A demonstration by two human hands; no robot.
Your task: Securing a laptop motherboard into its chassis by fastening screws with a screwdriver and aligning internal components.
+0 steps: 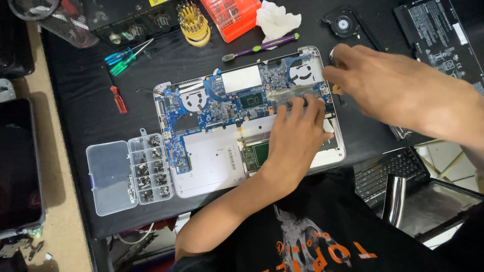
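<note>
- The opened laptop base (217, 166) lies in the middle of the black desk (80, 116), its blue motherboard (222, 103) bare to view.
- The left hand (297, 133) rests flat on the board's right part, fingers (295, 107) spread and pressing, gripping nothing.
- The right hand (373, 80), at 2 o'clock of the base, has its fingers pinched around a small yellowish tool tip (335, 89) at the board's right edge.
- The step in hand looks like work on a fastener or connector at that edge; steady downward pressure seems needed.
- A clear screw box (130, 171) lies at 9 o'clock, screwdrivers (123, 58) at 11 o'clock.
</note>
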